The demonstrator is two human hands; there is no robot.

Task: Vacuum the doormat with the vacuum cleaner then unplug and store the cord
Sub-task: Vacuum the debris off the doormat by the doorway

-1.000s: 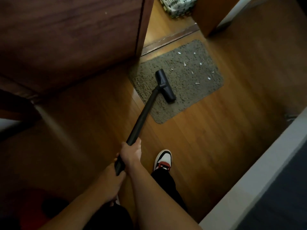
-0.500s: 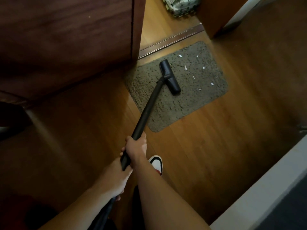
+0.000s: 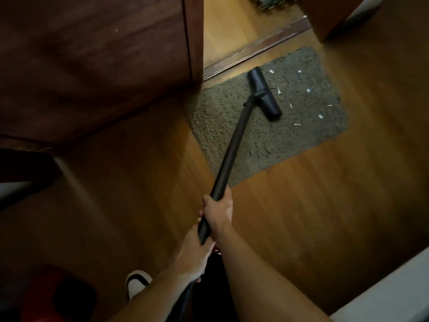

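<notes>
- The wooden floor [image 3: 301, 217] filled most of the view, its boards running from near left to far right.
- A dark wooden door [image 3: 92, 66] took up the far left, its edge ending at the doormat's left corner.
- The grey doormat [image 3: 267, 154] lay flat at far centre-right, just on the near side of the threshold strip [image 3: 255, 52], with its long axis parallel to that strip.
- Both bare forearms reached up from the near edge and converged at the centre.
- The black wand [image 3: 234, 145] ran straight from the hands, near and slightly left, up to the far right, and crossed the doormat's near edge.
- The floor head [image 3: 263, 94] rested on the far middle of the doormat. Its long axis ran far to near, with the near end swung a little right, and the wand joined it at the middle of its left side.
- The right hand [image 3: 219, 206] was the farther of the two, its fingers wrapped round the wand and its wrist nearly in line with it.
- The left hand [image 3: 193, 254] clasped the wand's near end just behind the right hand, fingers curled underneath.
- A white shoe [image 3: 135, 282] showed at near left.
- White paper scraps [image 3: 278, 89] dotted the doormat to the right of the floor head.
</notes>
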